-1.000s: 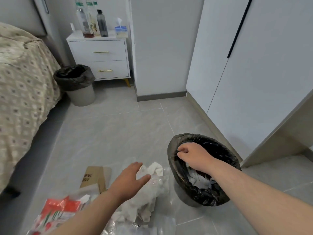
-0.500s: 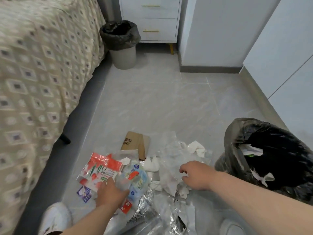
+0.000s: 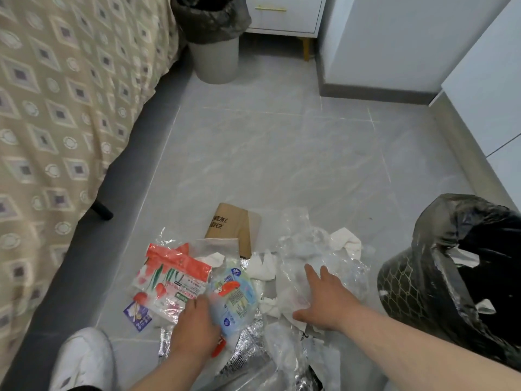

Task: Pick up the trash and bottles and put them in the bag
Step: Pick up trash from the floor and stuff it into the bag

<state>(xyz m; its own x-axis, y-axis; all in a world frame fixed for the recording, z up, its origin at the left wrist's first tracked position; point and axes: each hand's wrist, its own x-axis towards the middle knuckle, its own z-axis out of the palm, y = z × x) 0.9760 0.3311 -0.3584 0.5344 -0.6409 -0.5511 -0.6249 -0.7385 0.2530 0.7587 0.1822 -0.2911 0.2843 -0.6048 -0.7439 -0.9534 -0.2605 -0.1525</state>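
Note:
A heap of trash lies on the grey floor in front of me: a red and white wrapper, a blue and white plastic packet, crumpled clear plastic, white tissues, a brown cardboard piece and silver foil. My left hand is closed on the near edge of the blue and white packet. My right hand lies flat, fingers spread, on the clear plastic and white paper. The black bag lining a bin stands open at the right, with some paper inside.
A bed with a patterned beige cover runs along the left, its dark base and a leg close to the heap. A second lined bin and a white drawer unit stand at the back. My white shoe is at lower left.
My right hand left the black bag and came down onto the clear plastic, then opened flat. My left hand moved to the wrappers and closed on the blue packet. The view tilted down.

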